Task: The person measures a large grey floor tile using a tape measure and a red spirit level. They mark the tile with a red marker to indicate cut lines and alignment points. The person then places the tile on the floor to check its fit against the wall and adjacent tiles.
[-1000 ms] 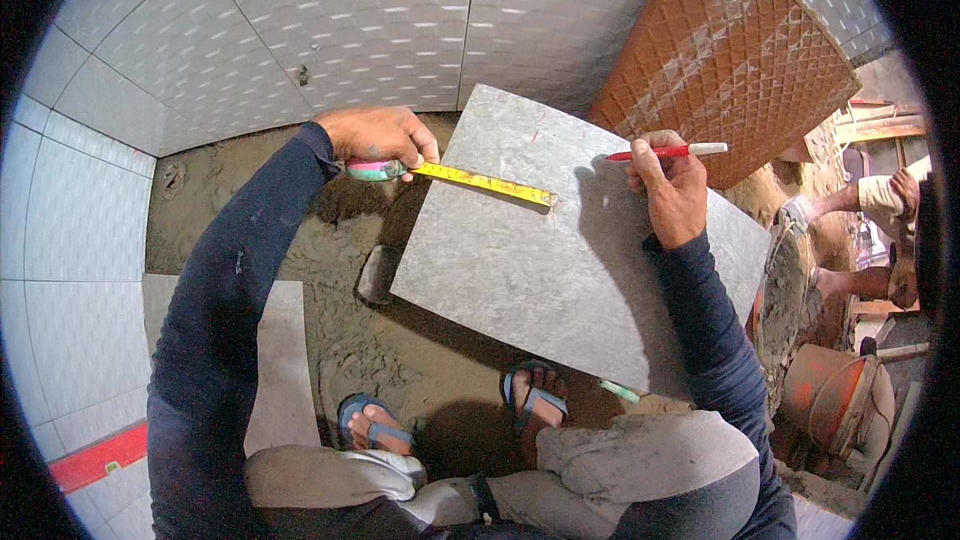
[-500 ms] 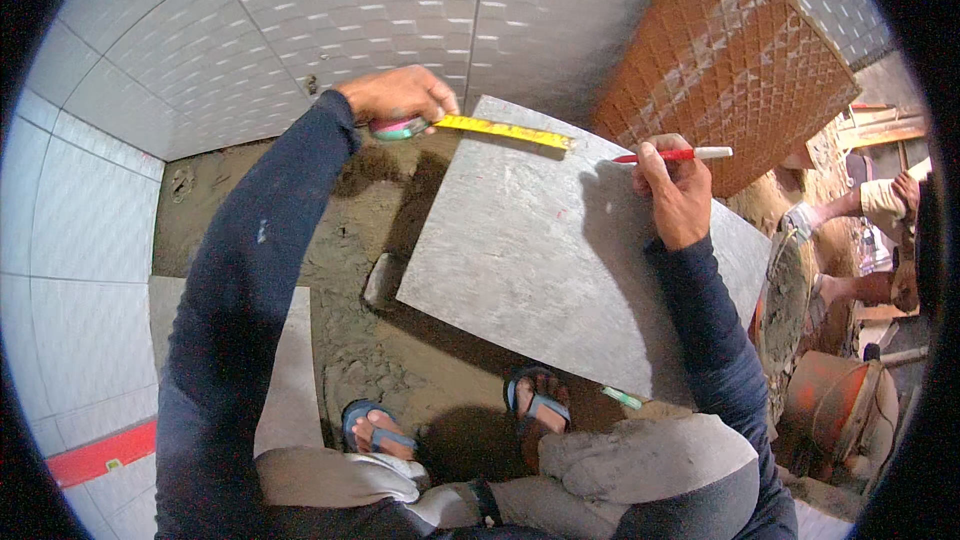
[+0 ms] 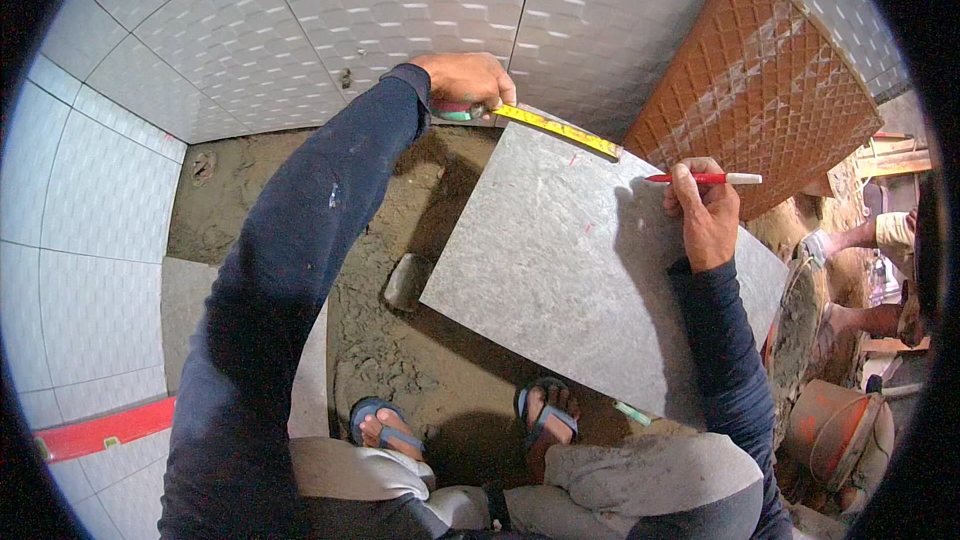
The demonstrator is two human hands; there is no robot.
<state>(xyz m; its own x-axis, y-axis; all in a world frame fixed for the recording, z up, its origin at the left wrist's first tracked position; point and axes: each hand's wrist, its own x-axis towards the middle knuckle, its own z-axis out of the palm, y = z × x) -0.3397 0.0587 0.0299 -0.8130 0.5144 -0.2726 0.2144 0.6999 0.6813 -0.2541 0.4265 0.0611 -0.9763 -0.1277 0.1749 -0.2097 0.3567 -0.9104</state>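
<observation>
My left hand [image 3: 467, 82] is closed around a tape measure at the far left corner of a grey floor tile [image 3: 540, 240]. The yellow tape blade [image 3: 560, 130] runs out from it along the tile's far edge. Over the right part of the tile, my right hand [image 3: 707, 210] grips a red marker pen [image 3: 710, 179] with a white end, its red tip pointing left and casting a shadow with the hand. Small red marks [image 3: 588, 228] show on the tile's face. Most of the tape case is hidden by my left fingers.
A brown, grid-backed tile [image 3: 760, 80] leans against the white textured wall [image 3: 400, 0]. Wet mortar [image 3: 380, 360] covers the floor around my sandalled feet. A red level [image 3: 110, 430] lies at the left wall. Right, a dirty bucket [image 3: 825, 420] stands near another person's legs [image 3: 860, 320].
My left hand and the tape have shifted right, so the blade lies nearer the tile's far edge. My right hand, with the marker, sits slightly right and lower as the whole view moved.
</observation>
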